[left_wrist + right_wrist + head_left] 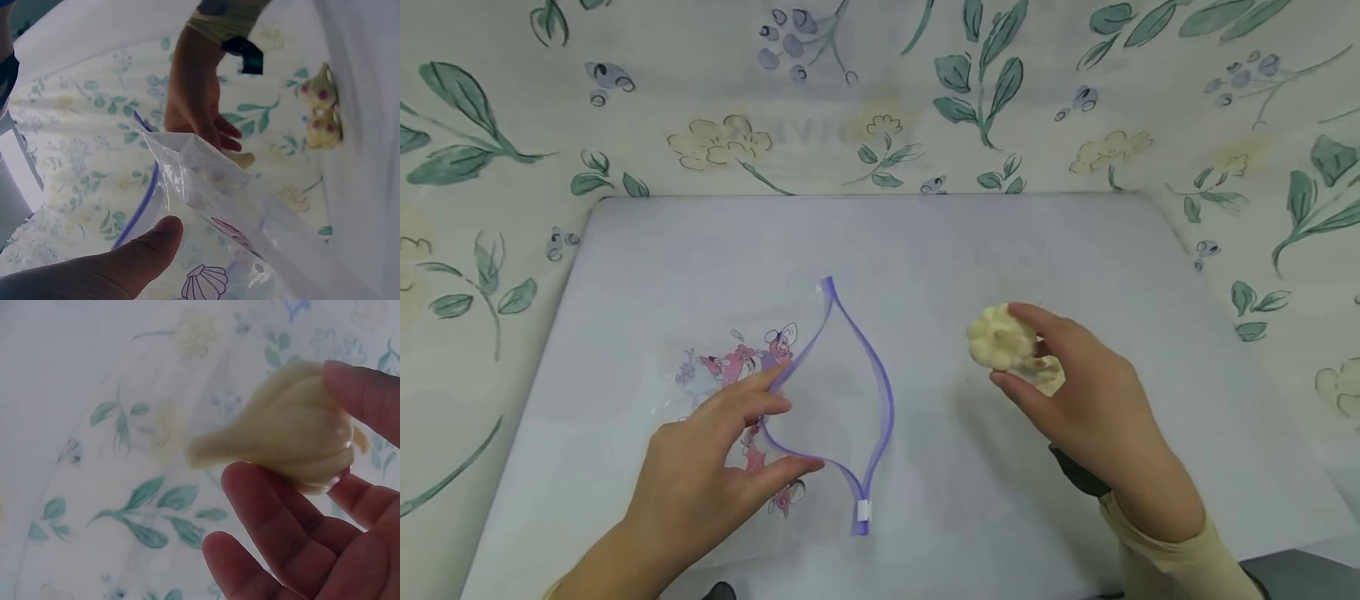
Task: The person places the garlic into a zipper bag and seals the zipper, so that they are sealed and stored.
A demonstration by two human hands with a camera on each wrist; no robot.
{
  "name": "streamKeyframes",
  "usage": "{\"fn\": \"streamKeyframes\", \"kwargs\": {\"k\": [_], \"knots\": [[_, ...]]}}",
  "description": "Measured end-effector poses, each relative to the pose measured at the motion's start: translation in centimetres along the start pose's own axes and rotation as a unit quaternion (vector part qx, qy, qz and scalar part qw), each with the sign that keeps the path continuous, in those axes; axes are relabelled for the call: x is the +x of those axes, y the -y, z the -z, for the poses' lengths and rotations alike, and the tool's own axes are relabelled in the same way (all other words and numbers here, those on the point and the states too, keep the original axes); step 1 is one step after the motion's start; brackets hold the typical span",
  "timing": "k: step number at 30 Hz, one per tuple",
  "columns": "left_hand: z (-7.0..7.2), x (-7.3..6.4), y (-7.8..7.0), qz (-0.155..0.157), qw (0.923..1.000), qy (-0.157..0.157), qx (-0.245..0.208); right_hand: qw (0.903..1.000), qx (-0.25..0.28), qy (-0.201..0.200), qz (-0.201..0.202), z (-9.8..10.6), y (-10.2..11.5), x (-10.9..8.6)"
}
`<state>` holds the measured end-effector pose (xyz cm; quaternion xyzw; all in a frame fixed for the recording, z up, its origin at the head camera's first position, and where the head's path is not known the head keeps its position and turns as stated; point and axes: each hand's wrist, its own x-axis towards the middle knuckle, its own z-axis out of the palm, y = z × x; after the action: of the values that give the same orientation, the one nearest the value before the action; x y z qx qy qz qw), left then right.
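Note:
My right hand (1093, 400) pinches a pale yellow garlic bulb (1000, 337) between thumb and fingers, above the table to the right of a clear zip bag. In the right wrist view, the bulb's (297, 428) stem points left. A second garlic bulb (1048, 375) shows partly behind that hand, while the left wrist view has two purple-marked garlic bulbs (324, 128) on the white surface. My left hand (707, 467) holds the left side of the bag (883, 392), thumb and fingers spread along its purple-edged mouth, which gapes wide. The left thumb (147, 256) lies against the plastic.
The white tabletop (925, 242) carries everything. A floral cloth (880, 92) rises behind and beside it. Cartoon figures (745, 362) are printed on the bag, and a white slider (863, 510) sits at the near end of its zip.

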<state>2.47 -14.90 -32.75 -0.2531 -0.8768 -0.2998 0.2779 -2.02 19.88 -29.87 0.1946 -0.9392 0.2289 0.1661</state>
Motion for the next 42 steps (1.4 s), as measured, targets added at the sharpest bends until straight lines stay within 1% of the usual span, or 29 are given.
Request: {"fn": "streamKeyframes", "kwargs": {"k": [2,4,9,14,18,23,27,32,34,37,39,42], "knots": [[-0.1,0.2,0.1,0.0,1.0,-0.007,-0.001,0.9997,-0.004,-0.001,0.024,0.0,0.4,0.7],[-0.2,0.3,0.1,0.006,1.0,-0.005,-0.002,0.9993,-0.004,-0.003,0.036,0.0,0.7,1.2],[-0.4,0.3,-0.1,0.021,0.9998,0.0,-0.004,0.9988,-0.004,0.001,0.048,0.0,1.6,2.3],[-0.3,0.1,0.2,0.011,0.9999,-0.008,-0.002,0.9982,0.001,0.0,0.061,-0.1,2.3,3.3],[-0.2,0.2,0.3,0.004,1.0,0.001,-0.008,0.9985,0.004,0.009,0.053,-0.3,2.5,3.2],[-0.2,0.1,0.4,0.005,0.9999,0.008,-0.008,0.9984,0.002,0.022,0.052,-0.6,2.7,3.3],[-0.2,-0.2,0.4,0.006,0.9999,0.004,-0.007,0.998,0.012,0.021,0.058,-0.8,3.0,3.5],[-0.4,-0.5,0.3,0.008,0.9999,0.006,-0.009,0.998,0.024,0.012,0.057,-1.2,3.1,3.2],[-0.5,-0.6,0.3,0.003,1.0,-0.003,-0.009,0.9979,0.025,0.012,0.059,-1.4,3.1,3.1],[-0.5,-0.7,0.3,0.004,0.9999,-0.009,-0.006,0.9973,0.029,0.014,0.066,-1.6,3.2,3.2],[-0.4,-0.7,0.2,0.008,0.9999,-0.006,-0.001,0.9968,0.031,0.014,0.072,-1.6,3.4,3.3],[-0.2,-0.7,0.1,0.021,0.9997,0.012,0.001,0.9959,0.031,0.019,0.083,-1.6,3.7,3.2]]}}
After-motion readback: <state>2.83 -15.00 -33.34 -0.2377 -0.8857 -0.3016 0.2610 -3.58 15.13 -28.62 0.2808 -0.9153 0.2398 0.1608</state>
